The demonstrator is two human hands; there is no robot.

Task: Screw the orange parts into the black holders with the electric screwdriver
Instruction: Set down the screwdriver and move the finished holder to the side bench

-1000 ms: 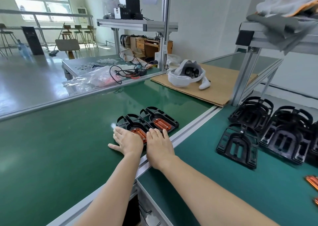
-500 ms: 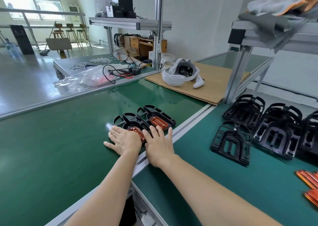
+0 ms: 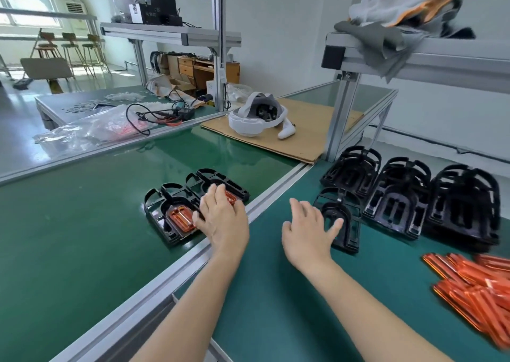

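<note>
Under my left hand (image 3: pixel 222 221) two black holders are lying side by side on the green belt (image 3: pixel 69 237), each already carrying an orange part; the fingers are lying flat and loosely spread over the far holder (image 3: pixel 237 189), pinching nothing, while the near holder (image 3: pixel 162 212) is sitting just left of the thumb with its orange part (image 3: pixel 180 218) showing. My right hand (image 3: pixel 307 233) is hovering across the rail (image 3: pixel 265 204), fingers spread and gripping nothing, its fingertips just short of a lone empty holder (image 3: pixel 342 221). Beyond that hand three stacks of holders (image 3: pixel 400 196) are standing in a row, and off to its right a pile of loose orange parts (image 3: pixel 474 284) is lying on the mat. I am judging that the two fitted holders are being set aside and a fresh one is being fetched, so this is the loading step between fastenings. Next, I am thinking, the right hand needs to close on the lone holder and bring it in, then take an orange part from the pile. I am not seeing any screwdriver in this view, so it will have to be found before driving anything.
</note>
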